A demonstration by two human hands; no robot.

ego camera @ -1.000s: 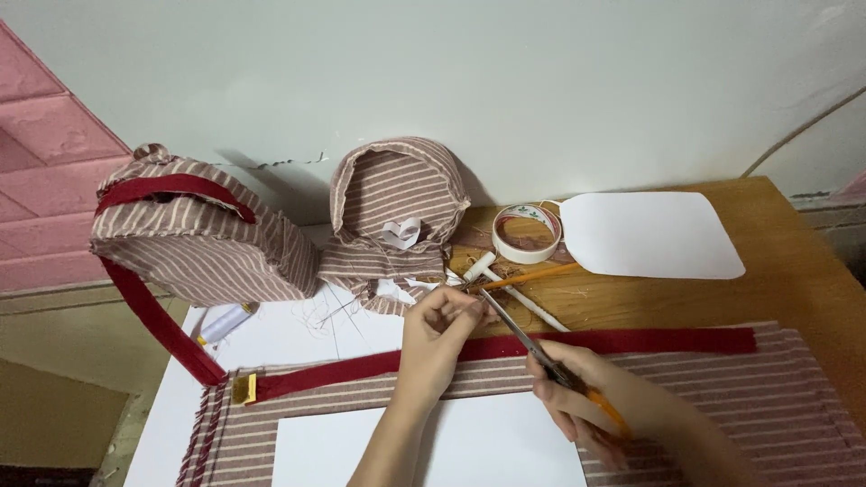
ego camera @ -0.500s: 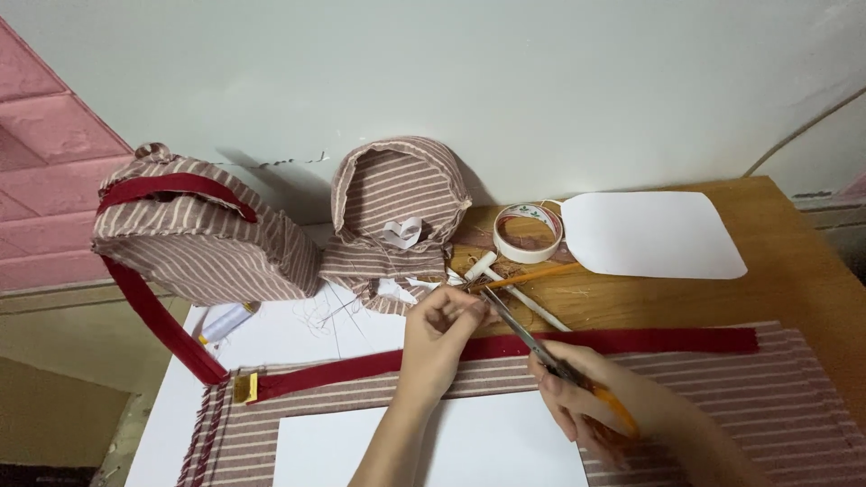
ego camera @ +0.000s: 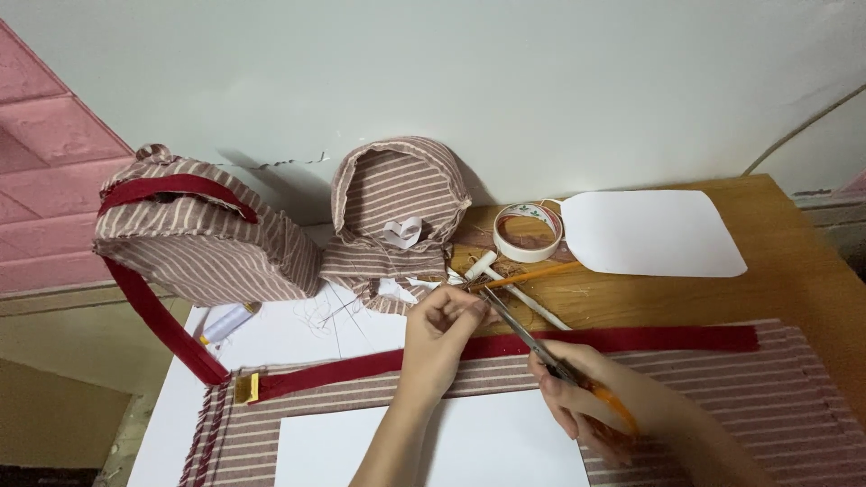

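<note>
The left hand (ego camera: 442,338) pinches something very small between thumb and fingertips, a thread end or fabric scrap too fine to make out, just above the dark red strap (ego camera: 577,344) that runs along the middle of the tabletop (ego camera: 794,271). The right hand (ego camera: 586,401) has its grip closed around the orange handles of a pair of scissors (ego camera: 528,338), whose blades point up and left, with the tips right at the left fingertips. The blades look nearly closed, though their exact gap cannot be told.

The strap lies flat on a striped brown-and-white cloth (ego camera: 776,406) that covers the near part of the tabletop, with a gold buckle (ego camera: 247,388) at its left end. A white paper sheet (ego camera: 451,446) rests on the cloth at the near edge.

The strap looks like light, limp webbing that would sag and slide on the cloth, so it is best pinned flat with the fingers close beside the cut point. The pinched piece seems featherlight and easily lost.

Toward the far edge sit a roll of tape (ego camera: 528,232), an orange pencil (ego camera: 532,273), a white paper cutout (ego camera: 649,233), a half-formed striped pouch (ego camera: 397,207) and, at the left corner, a finished striped bag (ego camera: 203,234).
</note>
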